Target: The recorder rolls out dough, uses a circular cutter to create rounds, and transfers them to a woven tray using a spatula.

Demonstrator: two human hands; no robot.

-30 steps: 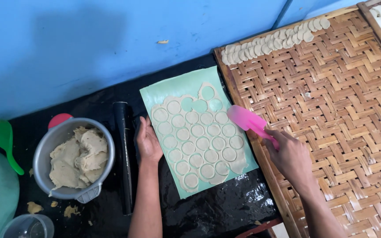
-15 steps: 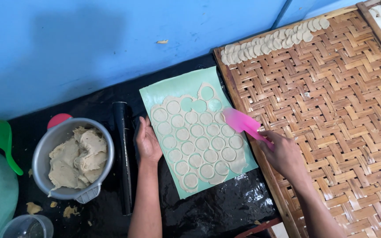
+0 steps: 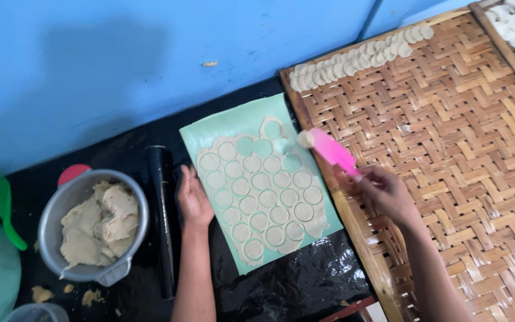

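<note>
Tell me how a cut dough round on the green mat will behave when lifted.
The dough rounds look thin, so probably floppy and light. One disc rides the pink spatula, suggesting they tear if pinched.

spatula [image 3: 332,151]: smooth pink plastic or silicone, slightly glossy
mat [image 3: 210,134]: pale green sheet, smooth and matt, plastic-looking
dough sheet [image 3: 263,194]: soft, pale beige, matt, scored with round cuts
tray [image 3: 448,155]: woven bamboo strips, dry and ribbed, with a wooden rim
dough rounds [image 3: 359,59]: pale, matt, floury-looking
bowl [image 3: 141,211]: dull grey metal, brushed look
dough lump [image 3: 96,223]: rough, torn, matt beige
counter [image 3: 305,286]: black plastic film, wrinkled and glossy
rolling pin [image 3: 163,220]: dark, smooth, faint sheen
wall [image 3: 120,65]: blue paint, matt
</note>
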